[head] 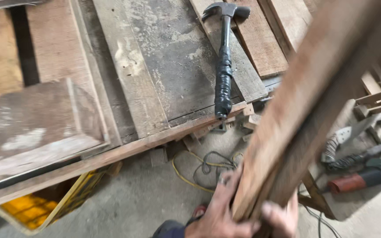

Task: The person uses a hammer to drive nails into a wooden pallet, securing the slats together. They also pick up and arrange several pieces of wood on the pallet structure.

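while both hands clamp its lower end, the long wooden board [314, 83] slants up to the right, blurred. the left hand [219, 211] wraps fingers around its left edge; the right hand [283, 216] curls around from the right. behind, a black hammer [223, 66] lies on the plank workbench [155, 66]; an orange power tool [362, 178] sits to the right.

Plank workbench [164, 57]: hammer [222, 66], boards [36, 123] on top.

Rough brown plank [305, 101] — tilted, blurred
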